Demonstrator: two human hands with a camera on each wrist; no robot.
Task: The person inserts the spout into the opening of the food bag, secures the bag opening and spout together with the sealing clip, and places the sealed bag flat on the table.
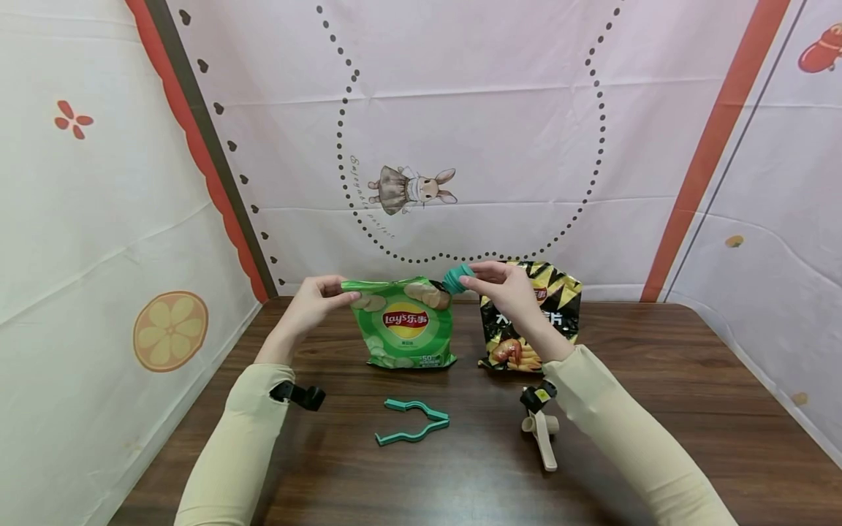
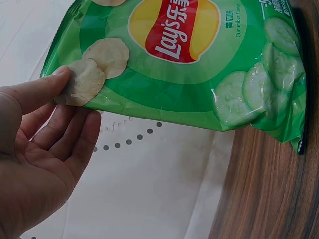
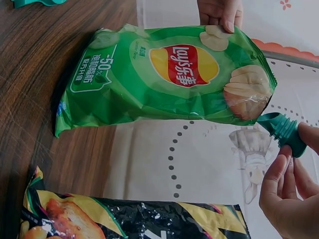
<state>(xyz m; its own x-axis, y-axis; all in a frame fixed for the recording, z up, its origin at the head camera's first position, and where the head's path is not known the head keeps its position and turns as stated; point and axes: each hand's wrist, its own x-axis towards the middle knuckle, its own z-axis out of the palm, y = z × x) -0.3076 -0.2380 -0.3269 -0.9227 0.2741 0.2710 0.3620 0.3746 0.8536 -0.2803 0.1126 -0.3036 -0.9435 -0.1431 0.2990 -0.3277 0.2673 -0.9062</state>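
A green bag of Lay's chips stands upright on the table. My left hand pinches its upper left corner, thumb on the front, as the left wrist view also shows. At the opposite upper corner, my right hand holds a teal ribbed pouring spout between thumb and fingertips. The spout's scooped end touches or nearly touches the bag's corner; I cannot tell which. In front of the bag lies a teal bag clip, its two arms spread in a V.
Behind my right forearm stands a black and yellow chip bag, partly covered by it. A beige clip with a round spout lies at the right on the brown wooden table. A printed cloth hangs behind.
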